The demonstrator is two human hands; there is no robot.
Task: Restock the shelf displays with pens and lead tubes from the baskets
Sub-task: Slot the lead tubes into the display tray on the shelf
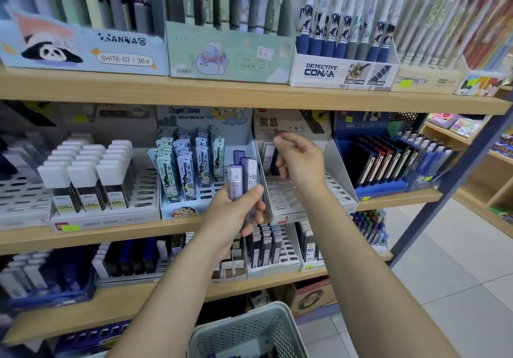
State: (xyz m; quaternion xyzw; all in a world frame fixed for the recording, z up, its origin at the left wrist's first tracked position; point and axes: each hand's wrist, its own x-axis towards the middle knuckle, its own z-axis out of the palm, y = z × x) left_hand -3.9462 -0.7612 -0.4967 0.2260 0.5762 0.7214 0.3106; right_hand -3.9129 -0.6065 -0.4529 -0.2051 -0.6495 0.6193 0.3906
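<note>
The lead tubes [244, 182] fan loosely in your left hand [236, 213], whose grip is wrapped round their lower halves just in front of the grey slotted display tray [294, 191]; one could slide free if you loosen it. Your right hand [299, 163] reaches into that tray near a tube [268, 157] at the back, apparently pinching it, though blur hides this.

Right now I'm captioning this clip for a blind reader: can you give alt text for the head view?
A person's left hand holds a bunch of lead tubes before a stationery shelf, while the right hand reaches into a mostly empty grey display tray holding a few tubes at the back. A perforated basket sits below.
</note>
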